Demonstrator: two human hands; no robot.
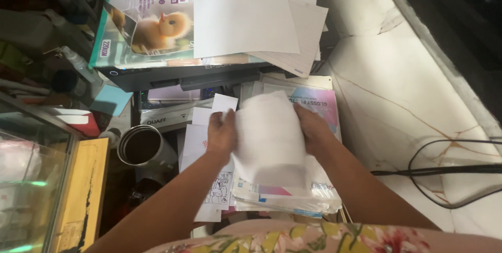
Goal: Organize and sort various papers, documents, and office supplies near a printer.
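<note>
Print shop: printer [198, 75], photo-paper packs [146, 23]

1. The left hand [220, 132] and right hand [312, 127] grip opposite edges of a blurred white sheet stack [269, 140].
2. Beneath the grip lies a pile of paper packets [293, 200].
3. Left of the grip stands a metal cup [142, 147].
4. Beyond the grip sits a printer [172, 77] under loose sheets [246, 12].

a white marble floor [408, 91] with brown veins lies right, a glass cabinet [26, 169] at left, dimly lit.
</note>
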